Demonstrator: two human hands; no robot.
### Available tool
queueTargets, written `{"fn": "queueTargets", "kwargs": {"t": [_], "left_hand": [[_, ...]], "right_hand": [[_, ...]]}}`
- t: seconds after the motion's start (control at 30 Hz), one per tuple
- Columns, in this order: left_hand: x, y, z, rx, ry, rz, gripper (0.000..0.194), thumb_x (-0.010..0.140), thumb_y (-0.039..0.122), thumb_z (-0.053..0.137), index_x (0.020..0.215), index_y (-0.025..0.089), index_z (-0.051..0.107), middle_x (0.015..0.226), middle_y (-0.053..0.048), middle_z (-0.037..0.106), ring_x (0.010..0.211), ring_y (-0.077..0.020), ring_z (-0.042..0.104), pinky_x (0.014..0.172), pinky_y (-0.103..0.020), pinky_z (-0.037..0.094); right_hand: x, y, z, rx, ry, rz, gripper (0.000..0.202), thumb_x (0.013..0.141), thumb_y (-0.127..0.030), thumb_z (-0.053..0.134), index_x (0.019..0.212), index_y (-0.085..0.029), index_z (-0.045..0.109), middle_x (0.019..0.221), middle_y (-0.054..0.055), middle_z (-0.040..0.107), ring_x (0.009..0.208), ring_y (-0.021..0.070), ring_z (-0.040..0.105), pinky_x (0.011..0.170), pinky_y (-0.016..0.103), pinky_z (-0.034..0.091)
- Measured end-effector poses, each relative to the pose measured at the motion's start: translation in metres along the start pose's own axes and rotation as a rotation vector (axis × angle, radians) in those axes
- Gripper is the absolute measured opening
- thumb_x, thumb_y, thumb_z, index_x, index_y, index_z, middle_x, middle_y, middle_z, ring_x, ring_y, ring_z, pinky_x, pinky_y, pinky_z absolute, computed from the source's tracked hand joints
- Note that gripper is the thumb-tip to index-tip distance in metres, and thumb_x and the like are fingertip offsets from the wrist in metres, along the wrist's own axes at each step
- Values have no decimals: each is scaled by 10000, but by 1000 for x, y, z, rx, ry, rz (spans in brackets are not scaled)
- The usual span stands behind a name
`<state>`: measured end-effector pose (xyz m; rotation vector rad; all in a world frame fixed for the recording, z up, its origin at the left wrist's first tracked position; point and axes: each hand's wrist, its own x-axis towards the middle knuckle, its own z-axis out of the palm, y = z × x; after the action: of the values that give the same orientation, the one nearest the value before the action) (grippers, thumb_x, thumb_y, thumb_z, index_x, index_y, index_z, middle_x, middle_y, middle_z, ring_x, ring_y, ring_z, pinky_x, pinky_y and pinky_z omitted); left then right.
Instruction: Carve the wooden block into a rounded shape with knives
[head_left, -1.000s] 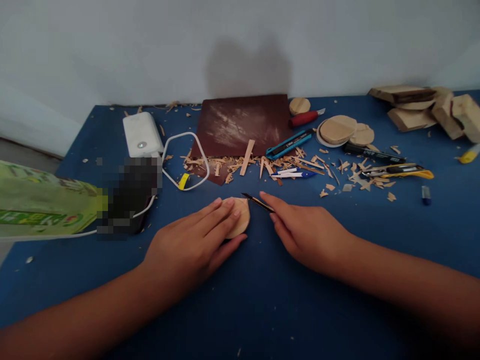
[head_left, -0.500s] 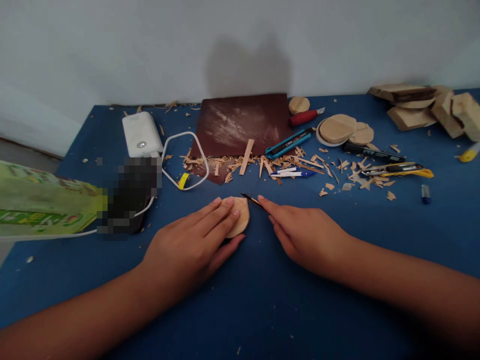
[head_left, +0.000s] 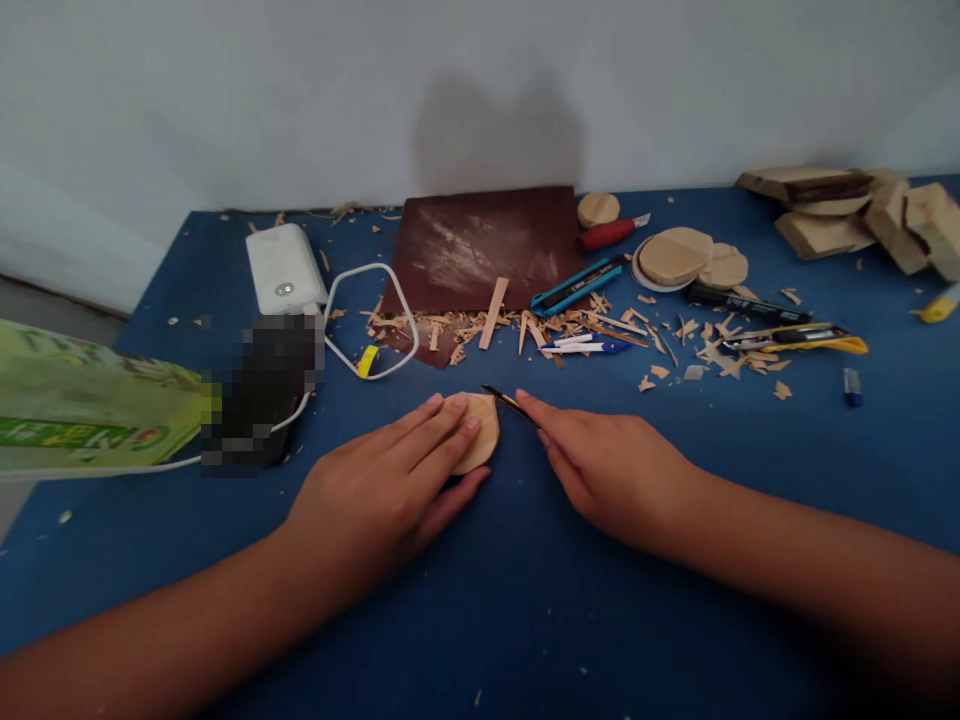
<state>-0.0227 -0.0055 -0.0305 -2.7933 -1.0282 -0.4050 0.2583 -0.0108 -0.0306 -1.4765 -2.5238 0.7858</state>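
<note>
A pale, rounded wooden piece [head_left: 482, 432] with a small point at its top lies on the blue table [head_left: 525, 620]. My left hand [head_left: 390, 480] presses on it from the left, fingers over its face and thumb along its lower edge. Closed round a thin dark blade-like tool [head_left: 504, 399], my right hand [head_left: 600, 460] is just right of the wood. The tool's dark tip is at the pointed top of the piece; whether it touches cannot be made out. Most of the tool's handle is hidden in the hand.
Behind are a brown sheet [head_left: 487, 245], wood shavings, pens and a blue cutter [head_left: 577, 285]. To the right lie a red-handled knife [head_left: 607, 234], wooden discs [head_left: 675, 256], a yellow cutter [head_left: 795, 340] and wood blocks [head_left: 825, 235]. A white power bank [head_left: 285, 268] and green bag [head_left: 82, 410] are left.
</note>
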Motion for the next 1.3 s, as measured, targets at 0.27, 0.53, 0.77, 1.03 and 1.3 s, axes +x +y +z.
{"fn": "queueTargets", "kwargs": {"t": [0.27, 0.53, 0.77, 1.03, 1.3], "left_hand": [[1, 1, 0, 11, 2, 7, 469, 985, 366, 744, 1410, 179, 677, 1403, -78, 753, 1229, -327, 763, 978, -451, 694], [2, 1, -2, 11, -18, 27, 469, 991, 348, 727, 1422, 168, 679, 1425, -91, 739, 1250, -334, 752, 985, -470, 698], [6, 4, -4, 21, -28, 55, 435, 1019, 311, 683, 1424, 152, 690, 1433, -112, 730, 1283, -344, 733, 1037, -483, 677], [6, 7, -4, 30, -35, 39, 409, 1029, 309, 667, 1401, 144, 709, 1403, -125, 748, 1275, -354, 735, 1032, -484, 674], [5, 7, -4, 39, -32, 32, 408, 1030, 335, 672, 1387, 142, 715, 1391, -128, 755, 1262, -357, 742, 1000, -491, 690]], "right_hand": [[1, 0, 0, 24, 6, 6, 597, 1073, -261, 424, 1666, -194, 424, 1313, 146, 778, 1073, 285, 788, 969, 448, 606], [1, 1, 1, -34, -19, -46, 681, 1023, -205, 470, 1694, -182, 361, 1129, 130, 818, 919, 258, 781, 820, 370, 592], [3, -5, 5, -199, -82, -64, 775, 967, -137, 473, 1716, -131, 277, 1100, 137, 801, 773, 242, 734, 639, 335, 513], [3, -7, 11, -368, -109, -73, 784, 982, -132, 436, 1728, -113, 199, 1015, 118, 767, 677, 213, 669, 566, 314, 448], [2, -6, 12, -316, -78, -58, 747, 1003, -151, 429, 1721, -108, 225, 1070, 137, 781, 752, 229, 713, 615, 326, 496]]}}
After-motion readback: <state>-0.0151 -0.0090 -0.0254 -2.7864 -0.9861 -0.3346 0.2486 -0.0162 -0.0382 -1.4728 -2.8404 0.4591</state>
